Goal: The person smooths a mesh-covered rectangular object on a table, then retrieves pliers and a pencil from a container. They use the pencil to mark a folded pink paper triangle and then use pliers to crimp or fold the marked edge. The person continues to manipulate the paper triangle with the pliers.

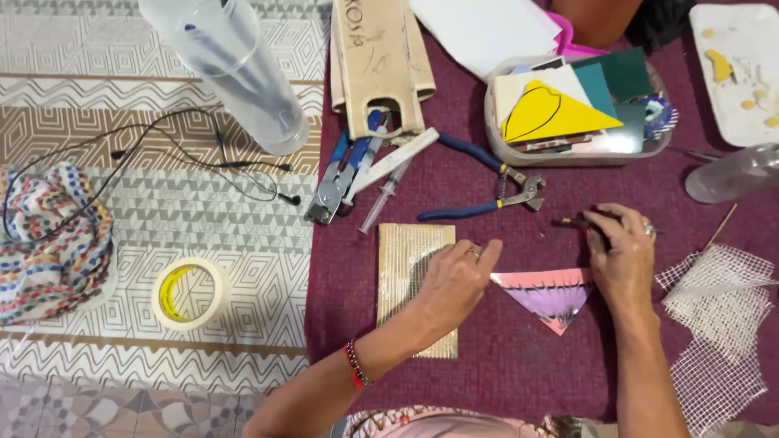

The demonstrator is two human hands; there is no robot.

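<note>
Left hand (454, 280) presses flat, fingers spread, pinning the pink triangular piece (548, 294) mid-bench on the maroon cloth (503, 365). Right hand (621, 255) pinches a small dark tool (578, 222) above it. A slip could skid the piece or nick fingers.

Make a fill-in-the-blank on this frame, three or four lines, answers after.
1. The left hand rests on a ribbed ____-coloured rectangular sheet.
2. The pink and purple piece between the hands has the shape of a ____.
3. The roll of tape lies on the patterned cloth, to the ____ of the left hand.
4. The pliers above the hands have ____ handles.

Missing words: gold; triangle; left; blue
</note>
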